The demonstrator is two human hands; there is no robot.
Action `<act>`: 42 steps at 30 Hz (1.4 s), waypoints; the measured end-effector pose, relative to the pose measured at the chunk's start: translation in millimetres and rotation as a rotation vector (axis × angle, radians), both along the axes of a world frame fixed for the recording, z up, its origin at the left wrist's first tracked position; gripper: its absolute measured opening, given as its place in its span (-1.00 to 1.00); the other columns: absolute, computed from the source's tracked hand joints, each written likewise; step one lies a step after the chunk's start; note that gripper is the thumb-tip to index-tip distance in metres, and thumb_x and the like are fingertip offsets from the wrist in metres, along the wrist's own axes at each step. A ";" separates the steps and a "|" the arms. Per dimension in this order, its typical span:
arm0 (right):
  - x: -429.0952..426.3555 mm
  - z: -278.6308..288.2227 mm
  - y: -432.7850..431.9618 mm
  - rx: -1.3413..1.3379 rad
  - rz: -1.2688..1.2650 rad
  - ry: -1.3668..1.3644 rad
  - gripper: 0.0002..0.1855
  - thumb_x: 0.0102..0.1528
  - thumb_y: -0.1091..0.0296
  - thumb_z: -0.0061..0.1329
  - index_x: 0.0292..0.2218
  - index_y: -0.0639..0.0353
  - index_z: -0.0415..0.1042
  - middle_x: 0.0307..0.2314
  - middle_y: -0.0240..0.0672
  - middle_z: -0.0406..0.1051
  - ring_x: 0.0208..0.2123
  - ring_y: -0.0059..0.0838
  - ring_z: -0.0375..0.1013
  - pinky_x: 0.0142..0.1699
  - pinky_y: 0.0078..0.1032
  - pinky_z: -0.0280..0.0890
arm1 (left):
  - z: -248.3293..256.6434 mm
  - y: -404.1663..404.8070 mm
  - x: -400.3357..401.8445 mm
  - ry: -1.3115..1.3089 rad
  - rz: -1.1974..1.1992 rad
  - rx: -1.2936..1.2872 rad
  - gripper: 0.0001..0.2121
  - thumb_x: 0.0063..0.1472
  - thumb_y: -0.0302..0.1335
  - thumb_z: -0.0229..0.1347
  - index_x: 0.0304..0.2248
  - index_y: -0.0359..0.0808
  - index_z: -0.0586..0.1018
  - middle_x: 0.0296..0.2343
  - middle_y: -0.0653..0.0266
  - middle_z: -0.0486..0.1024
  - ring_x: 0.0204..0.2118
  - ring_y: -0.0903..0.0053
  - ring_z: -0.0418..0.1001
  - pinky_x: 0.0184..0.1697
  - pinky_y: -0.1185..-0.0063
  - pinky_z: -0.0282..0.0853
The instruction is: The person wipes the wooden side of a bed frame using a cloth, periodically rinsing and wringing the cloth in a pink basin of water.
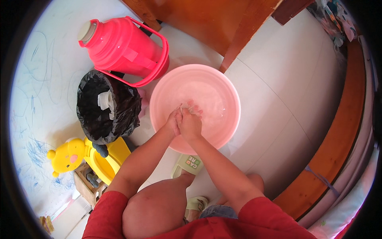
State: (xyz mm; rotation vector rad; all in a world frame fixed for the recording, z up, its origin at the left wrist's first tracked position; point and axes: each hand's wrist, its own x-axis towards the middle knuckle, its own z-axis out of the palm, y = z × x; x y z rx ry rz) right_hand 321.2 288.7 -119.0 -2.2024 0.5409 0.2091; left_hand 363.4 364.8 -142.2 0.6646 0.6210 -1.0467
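A pink plastic basin (195, 69) with water in it stands on the floor in front of me. My left hand (174, 121) and my right hand (191, 123) are pressed together over its near half, partly at the water. Reddish fingertips show through the surface just beyond the right hand. A small pale bit shows between the hands, too unclear to name, and whether either hand grips something is hidden.
Left of the basin are a pink vacuum flask (125, 47) with a handle, a bin lined with a black plastic bag (125, 110), and a yellow bear-shaped child's potty (71, 154). A wooden panel (203, 21) rises behind. A wooden bed rail (334, 134) curves along the right.
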 end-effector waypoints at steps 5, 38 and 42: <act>5.2 -35.3 -45.1 -0.158 -0.039 0.194 -0.79 0.09 0.24 -0.14 -0.36 0.19 0.38 -0.52 -0.07 0.47 -0.45 -0.03 0.49 -0.33 -0.14 0.37 | -23.9 1.0 -8.4 -0.281 -0.081 0.406 -0.76 0.24 -0.43 -0.01 -0.10 -0.23 0.45 -0.28 0.31 0.47 -0.24 0.47 0.42 -0.11 0.55 0.34; -16.0 -51.2 -66.0 -0.059 0.161 0.201 -0.79 -0.01 0.34 -0.05 -0.31 0.21 0.39 -0.42 0.00 0.46 -0.32 -0.02 0.46 -0.19 -0.15 0.34 | -25.8 14.5 -30.0 -1.666 -0.818 1.253 -0.75 -0.06 -0.55 0.11 -0.30 -0.24 0.49 -0.11 0.13 0.37 0.02 0.23 0.23 0.07 0.36 0.14; -18.8 -61.8 -61.3 -0.123 -0.194 -0.032 -0.77 -0.01 0.33 -0.05 -0.29 0.22 0.40 -0.50 -0.05 0.46 -0.39 -0.03 0.48 -0.25 -0.19 0.35 | -31.3 28.0 -7.9 -1.336 -0.570 1.307 -0.78 0.07 -0.48 0.08 -0.24 -0.21 0.44 -0.15 0.16 0.36 -0.03 0.26 0.28 0.02 0.33 0.23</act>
